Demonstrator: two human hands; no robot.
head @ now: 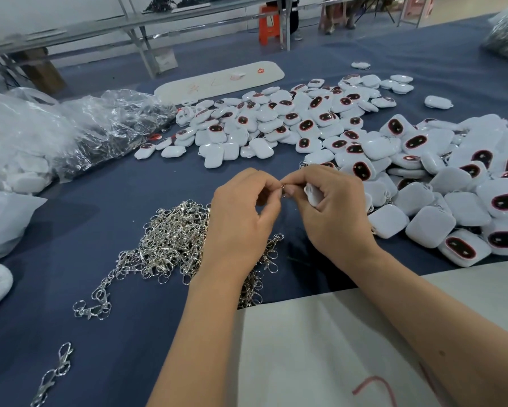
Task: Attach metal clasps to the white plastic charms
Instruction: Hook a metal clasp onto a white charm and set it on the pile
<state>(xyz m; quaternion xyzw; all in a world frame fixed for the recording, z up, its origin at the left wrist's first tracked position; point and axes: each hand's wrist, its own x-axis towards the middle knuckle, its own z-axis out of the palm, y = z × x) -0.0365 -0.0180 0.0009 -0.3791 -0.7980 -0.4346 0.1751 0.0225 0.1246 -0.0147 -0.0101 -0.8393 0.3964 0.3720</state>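
Observation:
My left hand [241,218] and my right hand [332,212] meet above the blue cloth at mid-table. Between the fingertips of both hands sits a small metal clasp ring [283,188], pinched from each side. A white plastic charm [313,194] is tucked in my right hand's curled fingers, mostly hidden. A tangled heap of silver clasps [170,239] lies under and left of my left hand. A wide pile of white charms with dark oval faces [305,124] spreads across the table behind and to the right.
Clear plastic bags [70,133] of parts lie at the left. A long white foam board [217,80] rests at the back. White paper [320,348] covers the near table edge under my arms. Loose clasps [53,374] lie near the front left. Benches and an orange stool [269,23] stand beyond.

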